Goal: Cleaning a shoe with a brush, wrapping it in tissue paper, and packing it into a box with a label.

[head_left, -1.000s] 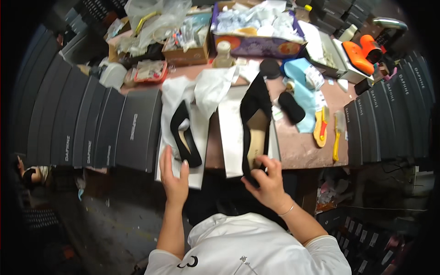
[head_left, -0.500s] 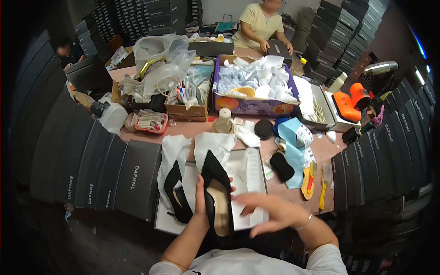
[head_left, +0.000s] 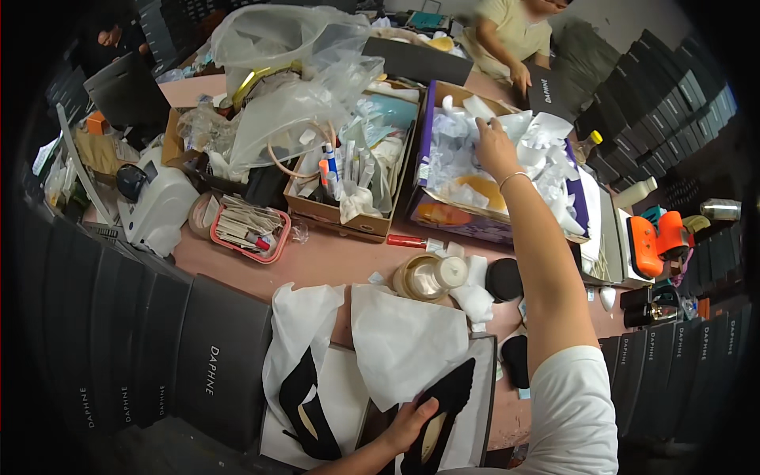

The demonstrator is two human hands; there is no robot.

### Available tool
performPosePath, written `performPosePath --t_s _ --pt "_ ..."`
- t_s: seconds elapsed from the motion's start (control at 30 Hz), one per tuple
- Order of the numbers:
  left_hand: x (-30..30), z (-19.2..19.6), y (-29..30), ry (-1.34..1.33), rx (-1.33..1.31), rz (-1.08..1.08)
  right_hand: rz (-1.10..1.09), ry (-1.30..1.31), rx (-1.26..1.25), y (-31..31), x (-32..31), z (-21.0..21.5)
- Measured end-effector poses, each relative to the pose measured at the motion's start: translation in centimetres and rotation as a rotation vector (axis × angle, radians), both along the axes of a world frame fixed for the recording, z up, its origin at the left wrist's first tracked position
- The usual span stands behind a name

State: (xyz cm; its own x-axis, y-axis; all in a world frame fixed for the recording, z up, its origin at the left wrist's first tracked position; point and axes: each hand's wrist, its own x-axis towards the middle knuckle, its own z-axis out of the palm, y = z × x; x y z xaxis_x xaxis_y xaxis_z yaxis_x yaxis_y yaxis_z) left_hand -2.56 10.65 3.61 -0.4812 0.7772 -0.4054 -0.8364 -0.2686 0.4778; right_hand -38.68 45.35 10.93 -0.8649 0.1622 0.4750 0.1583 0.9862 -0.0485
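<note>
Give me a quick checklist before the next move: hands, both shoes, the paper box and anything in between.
1. Left hand gripping a shoe: ok, it holds the black shoe over the shoebox.
2. Right hand at the crumpled paper: ok, it is at the purple box.
3. Paper gripped in the right fingers: cannot tell, the fingertips are unclear.
4. Second shoe in the shoebox: ok, lying on its side.
5. Straight line between the hands free: not ok, the bottle stands about there.
6. Co-worker's hand apart from the right hand: ok, it is beyond the purple box.
</note>
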Motion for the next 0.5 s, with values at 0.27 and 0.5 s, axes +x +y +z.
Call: performPosePath --t_s 0.27,0.5 --pt "1.1 -2.0 0.1 -0.027 -0.05 -0.01 0.116 0.287 -0.255 2.9 1.7 1.9" --pt "-1.9 2.4 0.9 0.026 -0.03 -0.033 0.015 0.195 -1.426 5.3 9.6 6.9"
